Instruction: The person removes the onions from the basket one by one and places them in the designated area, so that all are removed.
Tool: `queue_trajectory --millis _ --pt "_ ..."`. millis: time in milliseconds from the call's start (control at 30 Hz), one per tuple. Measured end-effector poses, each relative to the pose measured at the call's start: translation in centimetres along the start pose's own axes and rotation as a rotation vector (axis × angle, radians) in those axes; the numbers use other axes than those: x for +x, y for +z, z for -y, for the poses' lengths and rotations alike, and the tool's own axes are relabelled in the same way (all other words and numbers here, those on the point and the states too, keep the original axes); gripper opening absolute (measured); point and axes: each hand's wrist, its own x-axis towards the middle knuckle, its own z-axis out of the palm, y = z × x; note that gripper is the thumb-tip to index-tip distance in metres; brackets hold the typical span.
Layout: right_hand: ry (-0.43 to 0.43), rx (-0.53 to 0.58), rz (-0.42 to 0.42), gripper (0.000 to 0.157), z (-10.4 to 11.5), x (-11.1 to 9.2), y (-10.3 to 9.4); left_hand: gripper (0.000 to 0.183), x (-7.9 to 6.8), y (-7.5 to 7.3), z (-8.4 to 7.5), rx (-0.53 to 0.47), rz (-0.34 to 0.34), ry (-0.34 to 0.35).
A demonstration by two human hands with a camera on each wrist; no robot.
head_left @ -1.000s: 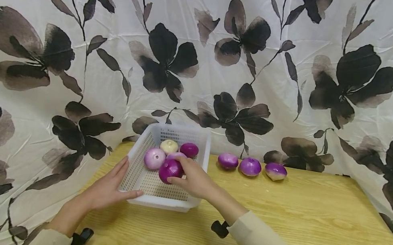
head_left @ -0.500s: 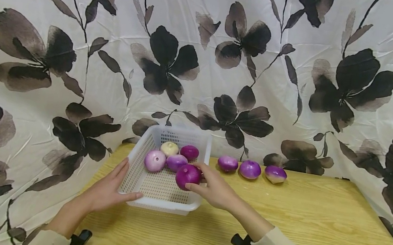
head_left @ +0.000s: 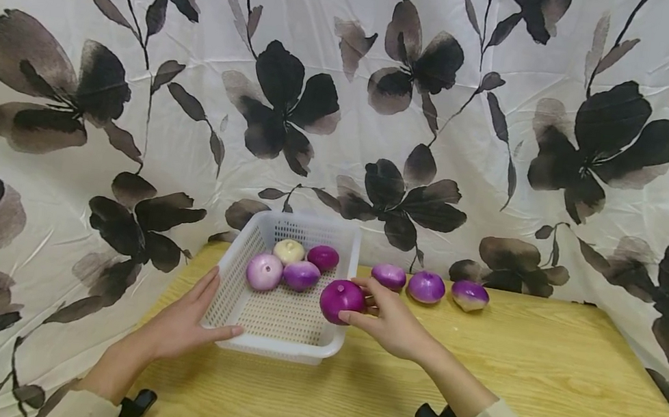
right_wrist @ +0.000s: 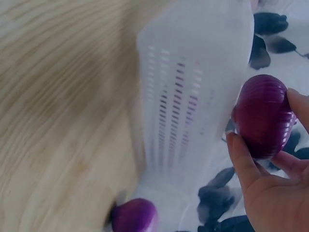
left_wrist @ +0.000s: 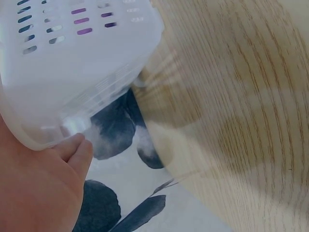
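In the head view my right hand [head_left: 393, 318] grips a dark red onion [head_left: 341, 301] between thumb and fingers, over the right rim of a white perforated plastic basket [head_left: 275, 346]. The right wrist view has this onion [right_wrist: 264, 116] pinched at fingertip, close beside the basket's outer wall [right_wrist: 193, 87]. My left hand [head_left: 185, 319] holds the basket's near left corner, thumb over the front rim and fingers along the left side. Inside lie a pale purple onion [head_left: 264, 272], a yellowish onion [head_left: 289, 251], a purple onion [head_left: 301, 275] and a dark red onion [head_left: 322, 258].
Three purple-and-white onions stand in a row right of the basket: a left one [head_left: 389, 276], a middle one [head_left: 426, 287] and a right one [head_left: 470, 295]. The wooden table [head_left: 539, 369] ends at a floral cloth [head_left: 344, 127] behind and to the left.
My right hand has lifted the dark red onion from the basket's middle and carried it rightward to the right rim, uncovering the purple onion. My left hand has stayed at the corner.
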Motion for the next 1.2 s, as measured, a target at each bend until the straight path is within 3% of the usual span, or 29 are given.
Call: queue_trajectory --millis 533,867,1200 --pt "0.053 -0.068 -0.08 0.057 -2.5 -1.0 -2.6 0.121 0.2 -0.4 0.4 0.001 0.005 -0.001" --pt "0.142 -0.147 -0.108 0.055 -6.2 -0.6 -3.0 0.121 0.1 -0.4 0.3 -0.002 0.005 0.002" --pt "0.187 -0.16 -0.113 0.055 -8.5 -0.3 -2.9 0.122 0.0 -0.3 0.1 -0.014 0.006 -0.002"
